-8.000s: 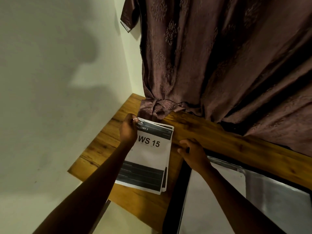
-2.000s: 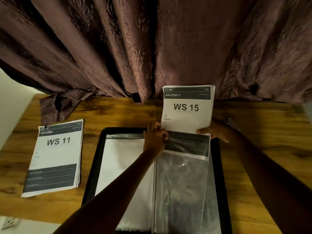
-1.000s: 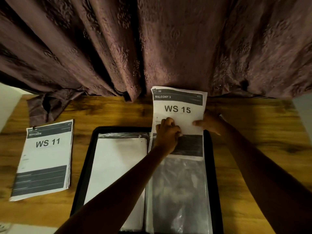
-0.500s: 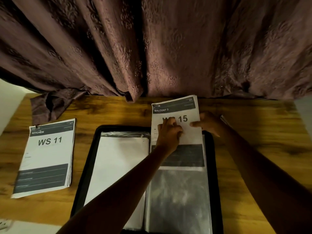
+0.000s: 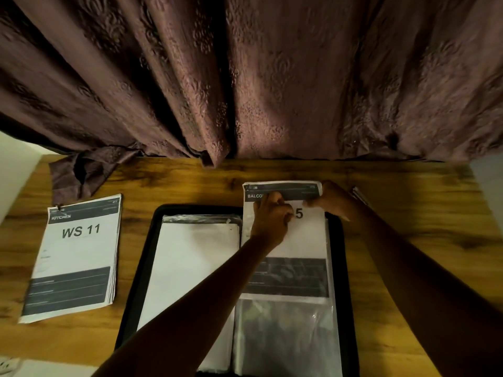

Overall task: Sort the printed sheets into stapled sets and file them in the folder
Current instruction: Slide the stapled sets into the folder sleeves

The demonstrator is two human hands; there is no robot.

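Dim light fell on a wooden desk set against a heavy brown curtain. On it your WS 15 set lay partly inside the clear sleeve on the right-hand page of the open black folder, its long axis running straight away from you, its dark header band jutting past the folder's far edge. Your left hand lay on top of the set near its head, fingers curled onto the paper at the header, covering most of the big title. Your right hand pinched the far right corner, thumb against the sheet's edge. Both were at the head end, so the push to come ran toward you, down the sleeve, and I judged the left better placed to drive it while the right steered. About half the sleeve below the set showed no paper. The left-hand page held a white sheet in its own pocket. Well apart, near the desk's left edge, the WS 11 set lay flat, waiting its turn.
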